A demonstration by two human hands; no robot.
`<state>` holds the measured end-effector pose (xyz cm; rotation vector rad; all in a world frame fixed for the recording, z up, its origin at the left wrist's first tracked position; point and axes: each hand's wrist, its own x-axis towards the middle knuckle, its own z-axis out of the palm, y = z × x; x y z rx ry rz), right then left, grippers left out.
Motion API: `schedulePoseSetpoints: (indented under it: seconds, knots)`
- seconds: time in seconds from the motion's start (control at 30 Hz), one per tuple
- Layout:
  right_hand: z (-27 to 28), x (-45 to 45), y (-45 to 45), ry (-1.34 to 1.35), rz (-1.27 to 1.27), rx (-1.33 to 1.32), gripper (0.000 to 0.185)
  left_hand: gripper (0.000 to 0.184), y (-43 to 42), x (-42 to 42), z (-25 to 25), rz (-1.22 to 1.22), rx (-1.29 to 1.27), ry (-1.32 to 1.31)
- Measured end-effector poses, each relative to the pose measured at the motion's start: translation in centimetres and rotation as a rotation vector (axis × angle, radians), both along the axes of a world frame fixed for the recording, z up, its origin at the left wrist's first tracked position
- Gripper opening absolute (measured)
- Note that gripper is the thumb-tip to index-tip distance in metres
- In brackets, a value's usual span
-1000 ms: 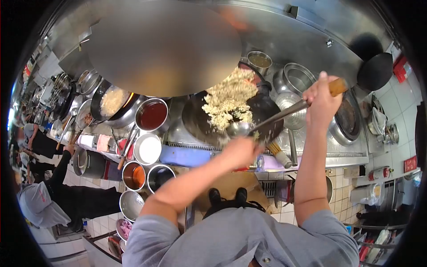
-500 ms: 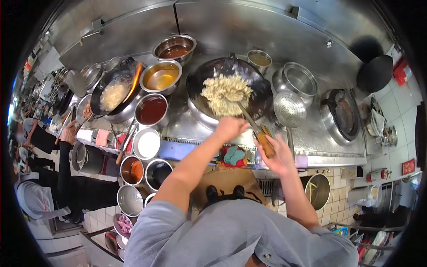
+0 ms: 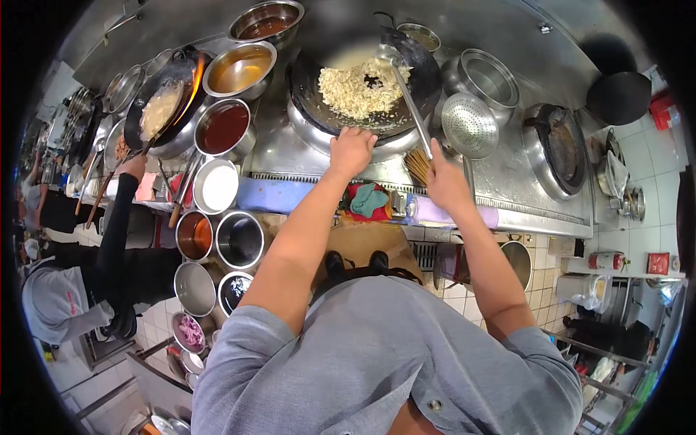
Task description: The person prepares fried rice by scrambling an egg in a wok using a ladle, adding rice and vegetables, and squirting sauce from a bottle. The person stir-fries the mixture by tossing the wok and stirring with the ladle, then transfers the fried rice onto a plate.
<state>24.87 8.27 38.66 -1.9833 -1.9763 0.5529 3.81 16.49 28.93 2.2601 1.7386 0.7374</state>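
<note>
Fried rice [image 3: 355, 94] lies in a large black wok [image 3: 308, 94] in front of me. My left hand [image 3: 352, 151] is closed at the wok's near rim; a cloth or handle under the fingers cannot be made out. My right hand [image 3: 446, 177] grips the handle of a long metal ladle [image 3: 413, 105], whose bowl rests at the far side of the rice. To the right of the wok a perforated strainer [image 3: 470, 125] lies on a metal pot. A bamboo brush [image 3: 418, 165] sits between the wok and my right hand.
Steel bowls of amber liquid [image 3: 241, 70] and dark red sauce [image 3: 223, 130] stand left of the wok. A co-worker's hand [image 3: 133, 167] is at another wok [image 3: 138, 119] with a flame beside it. An empty-looking dark wok [image 3: 562, 148] sits at right.
The rice, earlier tossed up out of the wok, lies in it. My left hand has moved to the near rim. The ladle bowl has gone to the far side, and the view has shifted.
</note>
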Motion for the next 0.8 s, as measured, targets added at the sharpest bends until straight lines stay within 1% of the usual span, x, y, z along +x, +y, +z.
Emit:
schedulePoseSetpoints:
  seconds: [0.07,0.13,0.2,0.23,0.27,0.33,0.37,0.43,0.47,0.53,0.57,0.6,0.67,0.7,0.77,0.8]
  knots:
    - [-2.2,-0.1,-0.4,-0.291,-0.02,-0.142,0.064,0.027,0.0,-0.1,-0.1,0.0,0.02,0.01]
    - [-3.7,1.1,1.2,-0.317,0.012,-0.186,0.063,0.027,-0.2,0.0,-0.1,-0.009,0.034,0.021]
    - [-3.3,2.2,3.0,-0.059,0.129,0.073,0.066,0.027,-0.2,0.0,0.2,-0.005,0.025,0.015]
    - [-2.9,3.0,3.4,0.057,0.218,0.191,0.064,0.028,-0.3,0.0,0.3,-0.001,0.003,0.015]
    - [-0.6,2.7,2.4,0.059,0.216,0.175,0.064,0.028,-0.3,0.1,0.2,-0.003,-0.014,0.015]
    - [5.8,1.6,0.1,0.878,-0.053,-0.298,0.054,0.028,-0.2,0.0,0.2,0.0,0.003,-0.014]
    - [7.3,1.5,-1.5,0.879,-0.051,-0.312,0.054,0.028,-0.2,0.0,0.4,-0.002,-0.002,-0.019]
    - [9.1,1.8,-3.9,1.605,-0.172,-0.471,0.038,0.028,-0.2,0.0,0.1,0.002,0.003,-0.03]
    - [7.6,2.1,-3.7,1.605,-0.168,-0.484,0.038,0.028,-0.1,0.0,0.0,-0.002,0.023,-0.045]
    - [1.1,2.8,-2.9,2.242,-0.327,-0.782,0.028,0.029,0.2,-0.3,-0.2,0.0,-0.006,-0.048]
    - [-3.3,3.1,-0.7,2.286,-0.345,-0.875,0.026,0.029,0.1,-0.3,-0.1,-0.002,-0.013,-0.047]
    - [-6.3,3.2,2.1,2.327,-0.363,-0.964,0.024,0.029,0.0,-0.1,0.1,-0.007,-0.02,-0.05]
    - [-3.9,0.1,5.0,1.51,-0.352,-0.466,0.031,0.029,-0.1,0.1,0.8,0.007,-0.078,-0.014]
    - [-2.3,0.0,5.7,1.51,-0.357,-0.469,0.031,0.029,0.0,0.0,0.6,0.012,-0.071,-0.001]
    - [0.6,-0.1,6.4,0.585,-0.122,-0.225,0.035,0.029,0.1,-0.1,0.4,0.019,-0.061,0.016]
    - [1.5,1.0,5.4,0.679,-0.092,-0.215,0.038,0.029,0.0,0.2,0.4,0.012,-0.06,0.014]
